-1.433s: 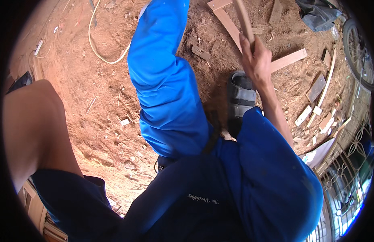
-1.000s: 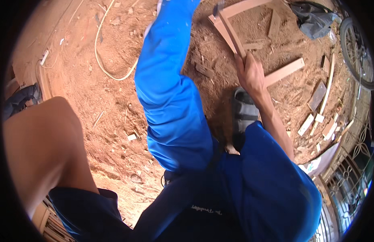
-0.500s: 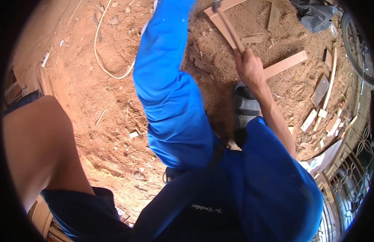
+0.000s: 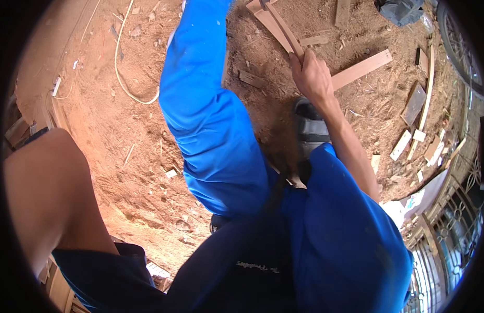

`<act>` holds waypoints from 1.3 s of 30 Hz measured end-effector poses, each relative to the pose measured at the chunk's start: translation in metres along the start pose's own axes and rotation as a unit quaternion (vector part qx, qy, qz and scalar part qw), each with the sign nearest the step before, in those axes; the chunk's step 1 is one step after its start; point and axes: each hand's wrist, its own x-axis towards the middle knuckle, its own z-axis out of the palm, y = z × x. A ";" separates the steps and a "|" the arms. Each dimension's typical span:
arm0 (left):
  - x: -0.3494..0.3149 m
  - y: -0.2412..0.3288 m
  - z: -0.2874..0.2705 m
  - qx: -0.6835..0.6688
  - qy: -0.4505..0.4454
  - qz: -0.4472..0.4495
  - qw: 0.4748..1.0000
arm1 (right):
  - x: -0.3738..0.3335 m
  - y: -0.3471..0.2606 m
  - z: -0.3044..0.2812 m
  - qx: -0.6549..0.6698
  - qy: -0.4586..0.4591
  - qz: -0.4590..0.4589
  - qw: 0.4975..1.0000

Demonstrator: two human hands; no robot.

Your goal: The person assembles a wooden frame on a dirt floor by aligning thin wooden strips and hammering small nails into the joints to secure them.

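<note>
My right hand point(image 4: 312, 78) is closed around the wooden handle of a hammer point(image 4: 290, 36). The hammer's dark head lies near the picture's upper edge, over a pale wooden piece point(image 4: 270, 26) on the ground. Whether the head touches that wood I cannot tell. Just beyond my knuckles a flat wooden board point(image 4: 363, 69) lies at a slant. My left arm point(image 4: 49, 182) is bent at the far left, and its hand is out of view. Between the arms my blue trouser leg point(image 4: 210, 120) stretches forward, and a dark grey shoe point(image 4: 311, 125) shows below my right wrist.
Sawdust and wood scraps cover the earthen ground point(image 4: 137, 172). A pale hose point(image 4: 118, 68) curves at the upper left. At the right lie thin wooden strips point(image 4: 427, 94), a bicycle wheel point(image 4: 458, 47) and a metal grille point(image 4: 445, 250). A dark plastic bag point(image 4: 401, 11) rests at the top right.
My right hand has moved slightly left and upward in the picture with the hammer, whose head has swung up and left over the wood. The whole view has shifted a little.
</note>
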 end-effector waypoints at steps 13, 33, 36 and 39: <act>-0.001 -0.002 0.007 -0.001 -0.004 -0.003 1.000 | -0.006 0.028 0.005 -0.069 -0.019 0.048 0.996; -0.015 0.014 0.016 -0.007 -0.001 0.004 1.000 | -0.055 0.069 -0.031 0.011 0.001 0.020 1.000; -0.018 0.017 0.011 -0.012 0.006 0.005 1.000 | -0.058 0.065 -0.029 0.017 0.010 0.016 1.000; -0.020 0.019 0.018 -0.024 0.007 0.010 1.000 | -0.057 0.078 -0.023 0.018 0.027 0.011 0.999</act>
